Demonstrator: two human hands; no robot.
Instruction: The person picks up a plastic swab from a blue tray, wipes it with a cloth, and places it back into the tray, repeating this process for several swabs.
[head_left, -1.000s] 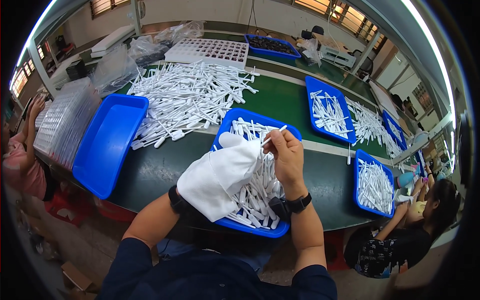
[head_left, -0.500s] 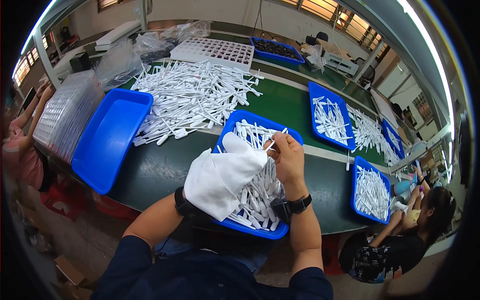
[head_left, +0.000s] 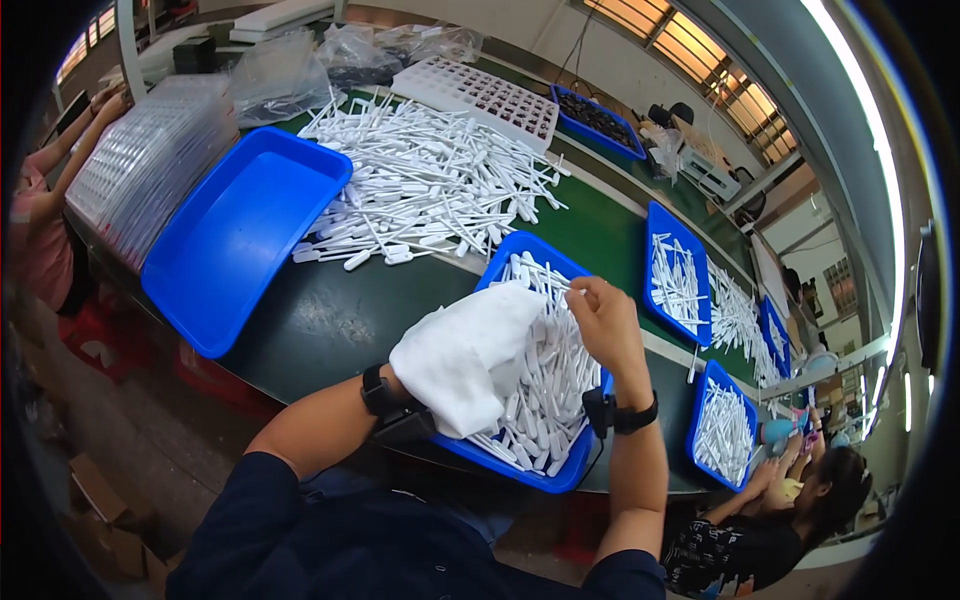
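A blue tray (head_left: 466, 451) full of white plastic droppers (head_left: 547, 400), each a thin stem with a thicker bulb end, stands before me at the bench edge. Over its left side is my left hand, covered by a white cloth (head_left: 465, 355); the cloth bunches round the hand and hides its fingers. My right hand (head_left: 606, 318) hangs above the tray's far right part, a little apart from the cloth. Its fingers are curled together, and what they pinch, if anything, does not show clearly. Both wrists wear black bands with a small device.
A large heap of droppers (head_left: 430, 180) lies beyond the tray, beside a bare blue tray (head_left: 245, 235) and stacked clear plastic trays (head_left: 150, 165). More filled blue trays (head_left: 722, 425) stand to the right, near a co-worker (head_left: 790, 510). Another person's arms (head_left: 75, 150) reach in at far left.
My view has turned, so the bench sits differently in it. My right hand, earlier at the cloth with a white dropper in its fingers, has drawn away to the right. The cloth now lies looser.
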